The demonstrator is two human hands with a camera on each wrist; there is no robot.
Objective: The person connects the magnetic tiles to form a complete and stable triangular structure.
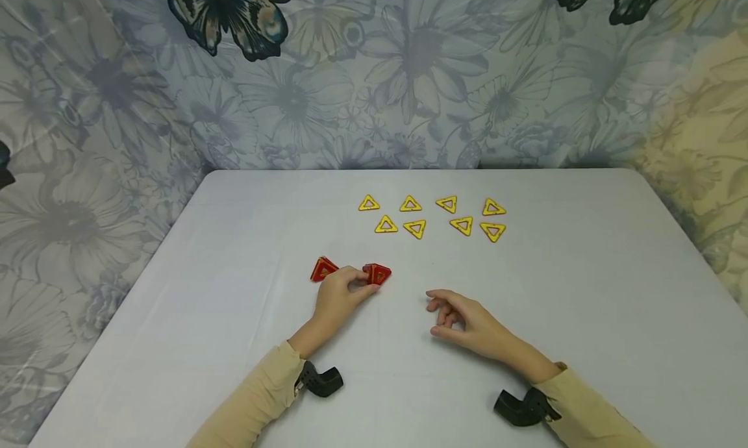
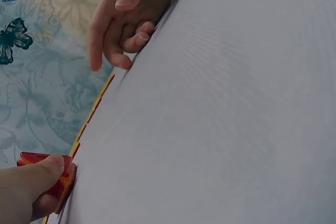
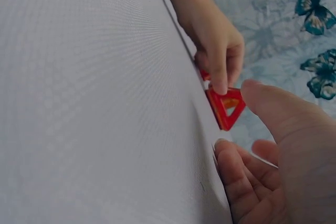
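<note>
In the head view my left hand [image 1: 340,298] pinches a small pyramid of red triangle tiles [image 1: 378,274] between thumb and fingers. The right wrist view shows one of its faces, a red triangular frame [image 3: 227,107] with an open middle, low at the tabletop. Just left of that hand stands a second red triangle piece [image 1: 323,269], partly hidden by the fingers. My right hand [image 1: 467,321] hovers over the table to the right, fingers loosely bent and holding nothing. The left wrist view also shows the thumb on the red piece [image 2: 44,157].
Several yellow triangle frames lie flat in two rows towards the back, among them a left one [image 1: 386,224] and a right one [image 1: 493,232]. A white cloth covers the table [image 1: 584,273]. Floral fabric [image 1: 421,78] hangs behind it.
</note>
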